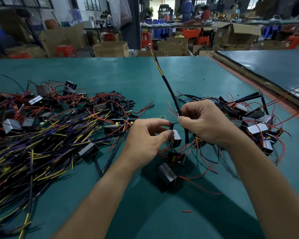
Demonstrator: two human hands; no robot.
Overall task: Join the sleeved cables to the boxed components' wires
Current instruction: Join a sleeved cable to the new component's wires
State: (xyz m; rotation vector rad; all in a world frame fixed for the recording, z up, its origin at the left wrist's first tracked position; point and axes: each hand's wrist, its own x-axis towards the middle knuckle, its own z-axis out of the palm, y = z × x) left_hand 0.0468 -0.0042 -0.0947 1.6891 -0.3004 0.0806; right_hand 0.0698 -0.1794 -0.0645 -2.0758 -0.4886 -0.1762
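2 pinches meet almost tip to tip above the table. The fingers of the left hand are closed, thumb against forefinger, on a short black tube at the top of a small box, which hangs just beside the thumb, clear of the table. The fingers of the right hand are closed too, nipping the black cable partway along. Its long end stands up and away and ends in yellow and blue leads, while its short end hangs below the hand. A thin blue wire bridges the small gap between the 2 pinches. Whether it is already twisted onto anything is too fine to tell.

The step in hand looks to be joining this wire to the cable. It should go best with both grips kept right at the joint, so the thin wire cannot buckle. The left hand, not the wire, should carry the box's weight. The tube probably needs to stay free to slide over the finished joint. The red wires trailing under the hands could snag, so they are better kept out of the twist.

Just below, 2 more boxes lie on the table. A heap of loose cables sits well to the left, and a heap of wired boxes lies near the right wrist.
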